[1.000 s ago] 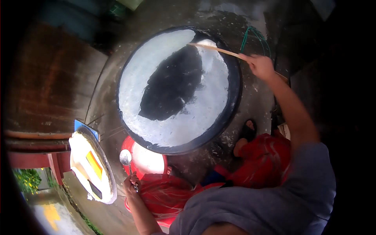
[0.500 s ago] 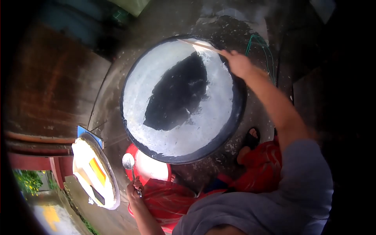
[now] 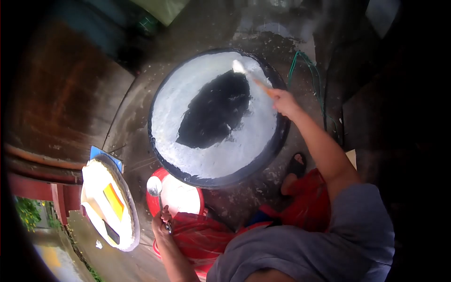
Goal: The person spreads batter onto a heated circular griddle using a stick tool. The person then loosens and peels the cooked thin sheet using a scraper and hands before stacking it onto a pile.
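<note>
A wide round black griddle (image 3: 281, 123) carries a ring of white batter (image 3: 188, 89) around a bare dark patch. My right hand (image 3: 284, 102) is closed on the handle of a wooden spatula (image 3: 261, 86), whose far end bears a white clump of batter over the griddle's upper part. Down at the lower left, my left hand (image 3: 162, 220) grips a metal ladle (image 3: 154, 185), bowl upward. That bowl hangs over the left rim of a red bucket (image 3: 151, 203) holding white batter, just below the griddle.
To the left stands a round pale stack (image 3: 134, 225), brightly lit, with a yellow-orange strip (image 3: 113, 201) and a dark phone-like rectangle (image 3: 111, 232) on top. A blue board (image 3: 110, 157) shows behind it. Green cord (image 3: 314, 70) lies right of the griddle, and my sandalled foot (image 3: 297, 164) is below.
My right hand has drawn the spatula down and toward me, away from the griddle's top edge; a white clump now shows at its tip. The left hand keeps its hold on the ladle.
</note>
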Demonstrator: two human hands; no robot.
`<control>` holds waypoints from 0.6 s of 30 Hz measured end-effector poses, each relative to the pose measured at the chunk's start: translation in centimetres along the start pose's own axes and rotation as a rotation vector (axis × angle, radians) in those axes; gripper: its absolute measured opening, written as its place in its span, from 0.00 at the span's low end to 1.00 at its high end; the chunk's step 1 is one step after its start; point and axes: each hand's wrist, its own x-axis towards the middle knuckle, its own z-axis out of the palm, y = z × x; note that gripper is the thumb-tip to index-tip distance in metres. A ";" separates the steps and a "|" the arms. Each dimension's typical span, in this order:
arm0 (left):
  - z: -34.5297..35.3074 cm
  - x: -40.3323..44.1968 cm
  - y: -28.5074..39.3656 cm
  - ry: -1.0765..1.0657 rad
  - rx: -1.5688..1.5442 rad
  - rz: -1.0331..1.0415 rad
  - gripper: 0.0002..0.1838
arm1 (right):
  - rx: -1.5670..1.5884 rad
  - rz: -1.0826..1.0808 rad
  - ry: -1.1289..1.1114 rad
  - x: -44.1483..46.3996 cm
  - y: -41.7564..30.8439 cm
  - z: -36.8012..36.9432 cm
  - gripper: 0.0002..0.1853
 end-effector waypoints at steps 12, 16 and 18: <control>-2.4 -0.8 0.0 -0.082 0.026 -0.007 0.14 | -0.365 -0.216 -0.063 -3.1 -0.8 5.6 0.18; -3.0 -1.4 0.0 -0.104 0.026 -0.016 0.14 | -0.375 -0.148 0.361 -2.3 3.9 1.9 0.19; -3.9 -0.7 0.6 -0.144 0.026 -0.040 0.14 | -0.193 -0.149 0.272 -1.9 5.3 3.1 0.19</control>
